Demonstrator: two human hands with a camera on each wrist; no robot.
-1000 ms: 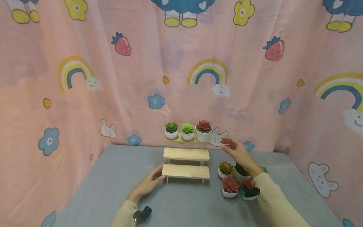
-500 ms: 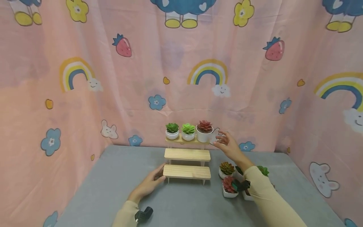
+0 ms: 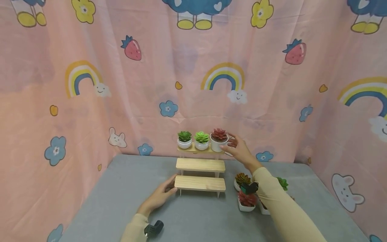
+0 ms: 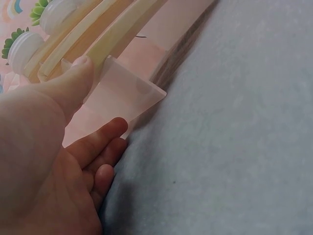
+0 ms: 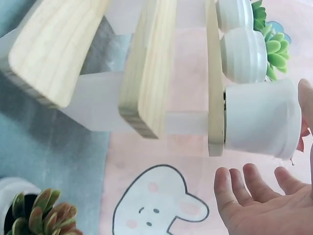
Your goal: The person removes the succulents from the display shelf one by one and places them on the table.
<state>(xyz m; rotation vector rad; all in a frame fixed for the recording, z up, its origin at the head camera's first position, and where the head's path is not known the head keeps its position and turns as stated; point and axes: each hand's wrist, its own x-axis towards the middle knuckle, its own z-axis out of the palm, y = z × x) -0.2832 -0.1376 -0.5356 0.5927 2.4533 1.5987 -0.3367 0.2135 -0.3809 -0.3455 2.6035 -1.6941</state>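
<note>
A three-tier wooden display stand with translucent legs stands on the grey table. My left hand holds the left end of its lowest board, thumb against the board's edge; in the left wrist view several fingers lie beside the translucent leg. On the top board, a red succulent in a white pot stands at the right end. My right hand is around its right side, thumb in front at the pot and fingers apart from it in the right wrist view. Dark green and light green potted succulents stand beside it.
Right of the stand, several potted succulents are grouped on the table, among them a brownish one, a red one and a green one. My right forearm partly hides them. A pink patterned curtain hangs behind the table.
My right hand has moved left, from beside the top board to the red succulent's pot. My left hand stays at the lowest board. The pots have not visibly moved.
</note>
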